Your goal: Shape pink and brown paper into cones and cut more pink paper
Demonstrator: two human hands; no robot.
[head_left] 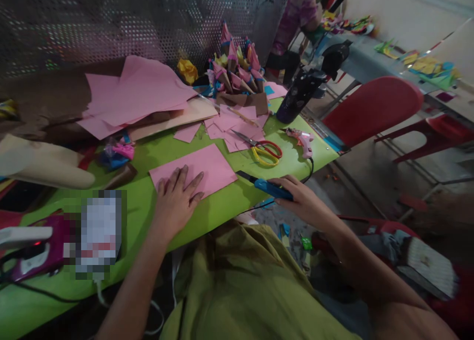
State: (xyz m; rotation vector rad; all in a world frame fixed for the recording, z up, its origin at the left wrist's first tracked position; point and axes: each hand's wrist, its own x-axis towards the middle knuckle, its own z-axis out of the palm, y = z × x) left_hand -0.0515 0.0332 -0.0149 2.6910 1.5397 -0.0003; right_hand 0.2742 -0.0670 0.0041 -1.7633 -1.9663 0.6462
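A rectangular pink sheet of paper (213,167) lies on the green tabletop (218,214) in front of me. My left hand (178,194) rests flat on its left part, fingers spread. My right hand (292,194) is closed around the blue handle of a utility knife (272,188), at the right of the sheet. The knife's dark blade points left, its tip at or close to the sheet's right corner; I cannot tell whether they touch. Scissors (267,151) with red and yellow handles lie just beyond the knife, by some smaller pink paper pieces (218,128).
A pink glue gun (301,140) with a black cord and a dark bottle (299,95) stand to the right. Large pink sheets (137,98) and a box of paper cones (237,68) are at the back. A power strip (39,248) sits left. Another person (296,19) is beyond.
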